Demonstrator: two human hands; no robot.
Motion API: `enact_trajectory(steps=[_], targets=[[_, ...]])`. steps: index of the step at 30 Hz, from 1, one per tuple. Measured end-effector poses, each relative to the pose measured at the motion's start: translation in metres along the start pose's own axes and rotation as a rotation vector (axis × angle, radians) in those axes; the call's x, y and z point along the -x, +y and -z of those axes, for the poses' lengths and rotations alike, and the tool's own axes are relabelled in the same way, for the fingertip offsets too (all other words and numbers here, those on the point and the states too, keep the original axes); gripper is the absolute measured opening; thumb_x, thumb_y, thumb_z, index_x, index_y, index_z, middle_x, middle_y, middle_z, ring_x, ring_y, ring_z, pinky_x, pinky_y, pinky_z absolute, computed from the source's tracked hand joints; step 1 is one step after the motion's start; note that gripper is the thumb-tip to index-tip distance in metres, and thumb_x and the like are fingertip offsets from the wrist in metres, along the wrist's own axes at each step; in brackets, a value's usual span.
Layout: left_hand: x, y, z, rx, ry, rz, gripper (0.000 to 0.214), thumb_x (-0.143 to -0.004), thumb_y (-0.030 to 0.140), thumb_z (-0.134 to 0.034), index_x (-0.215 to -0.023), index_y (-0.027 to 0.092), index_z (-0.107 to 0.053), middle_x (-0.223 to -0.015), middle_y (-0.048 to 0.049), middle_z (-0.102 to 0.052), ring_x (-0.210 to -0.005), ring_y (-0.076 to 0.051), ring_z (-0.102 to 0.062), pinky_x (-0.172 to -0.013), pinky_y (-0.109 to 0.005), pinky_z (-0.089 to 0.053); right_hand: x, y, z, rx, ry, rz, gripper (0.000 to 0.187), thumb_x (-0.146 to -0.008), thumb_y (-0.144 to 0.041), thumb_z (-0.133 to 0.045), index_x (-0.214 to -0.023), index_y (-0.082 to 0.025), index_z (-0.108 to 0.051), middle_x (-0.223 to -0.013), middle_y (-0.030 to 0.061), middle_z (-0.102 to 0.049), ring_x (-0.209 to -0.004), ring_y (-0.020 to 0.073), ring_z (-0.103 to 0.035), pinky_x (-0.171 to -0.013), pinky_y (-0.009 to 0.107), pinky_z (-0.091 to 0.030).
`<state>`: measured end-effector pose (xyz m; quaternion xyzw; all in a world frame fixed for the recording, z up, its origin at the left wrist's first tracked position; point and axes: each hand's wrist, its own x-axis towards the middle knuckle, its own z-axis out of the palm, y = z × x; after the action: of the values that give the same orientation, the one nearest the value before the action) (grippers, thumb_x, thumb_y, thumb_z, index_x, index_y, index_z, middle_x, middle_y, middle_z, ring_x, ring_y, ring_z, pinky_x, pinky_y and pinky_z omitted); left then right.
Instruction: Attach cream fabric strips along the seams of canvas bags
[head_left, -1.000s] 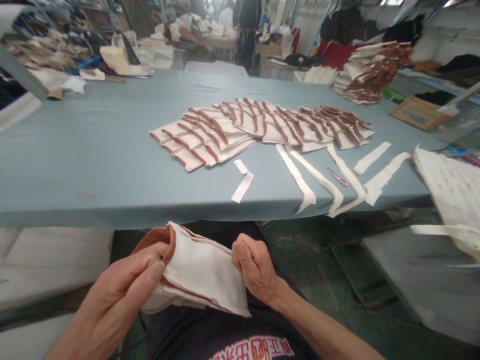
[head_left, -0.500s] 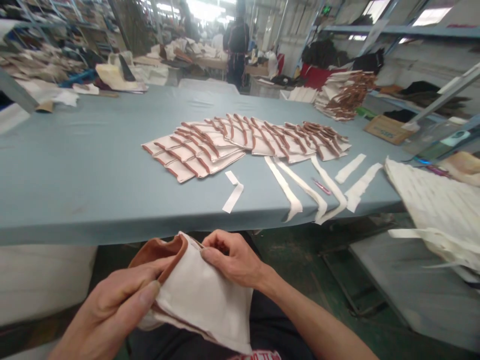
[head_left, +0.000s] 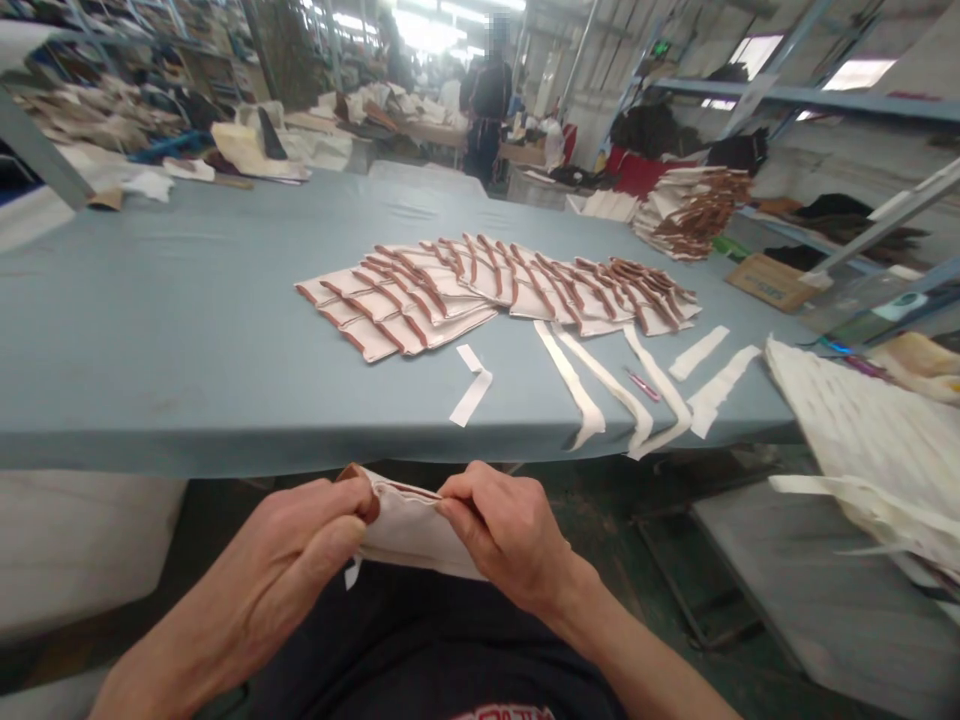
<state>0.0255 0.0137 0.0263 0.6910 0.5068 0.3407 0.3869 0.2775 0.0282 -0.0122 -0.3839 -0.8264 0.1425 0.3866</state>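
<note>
Between my hands, just in front of the table's near edge, is a cream fabric piece [head_left: 420, 535] with brown edging, looking like a sewn bag or pouch. My left hand [head_left: 300, 550] is closed on its brown-edged left end, thumb against the cloth. At the other end, my right hand [head_left: 510, 530] pinches the upper edge between thumb and fingers. The cloth is stretched between them, with a seam along its top edge. A small white tag [head_left: 352, 573] hangs below my left fingers. Much of the piece's far side is hidden.
A blue-grey covered table [head_left: 187, 370] lies ahead. On it are overlapping brown-edged cream pieces [head_left: 435, 290], white fabric strips [head_left: 574, 385] and a small pink tool [head_left: 643, 385]. Another stack [head_left: 690, 210] stands back right. Ribbed cream cloth [head_left: 862, 430] lies at right. A person [head_left: 486, 110] stands far back.
The fabric piece has been lifted and tipped, so its broad face now shows as a narrow band. My left hand moved up and right to the corner; my right hand shifted slightly right.
</note>
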Motion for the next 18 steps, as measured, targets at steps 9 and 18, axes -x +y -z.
enact_trajectory(steps=[9, 18], targets=[[-0.007, -0.013, -0.018, 0.085, -0.079, 0.066, 0.023, -0.093, 0.035, -0.063, -0.080, 0.023, -0.078, -0.079, -0.0018, -0.080, -0.072, -0.020, -0.074, -0.066, -0.019, -0.057, 0.021, -0.001, -0.019, -0.354, -0.096, -0.320, 0.025, -0.107, -0.035, -0.063, -0.088, -0.020, -0.070, -0.077, 0.0015, -0.070, -0.064, 0.0131, -0.057, -0.062, 0.026, -0.044], [0.007, -0.016, -0.017, 0.144, -0.126, 0.053, 0.019, -0.092, 0.027, -0.064, -0.078, 0.026, -0.078, -0.080, 0.0012, -0.078, -0.074, -0.018, -0.072, -0.068, -0.019, -0.053, -0.015, -0.006, -0.004, -0.869, -0.396, -0.576, 0.050, -0.080, -0.060, -0.093, -0.084, -0.021, -0.061, -0.070, -0.0070, -0.056, -0.062, 0.0101, -0.046, -0.057, 0.023, -0.039]])
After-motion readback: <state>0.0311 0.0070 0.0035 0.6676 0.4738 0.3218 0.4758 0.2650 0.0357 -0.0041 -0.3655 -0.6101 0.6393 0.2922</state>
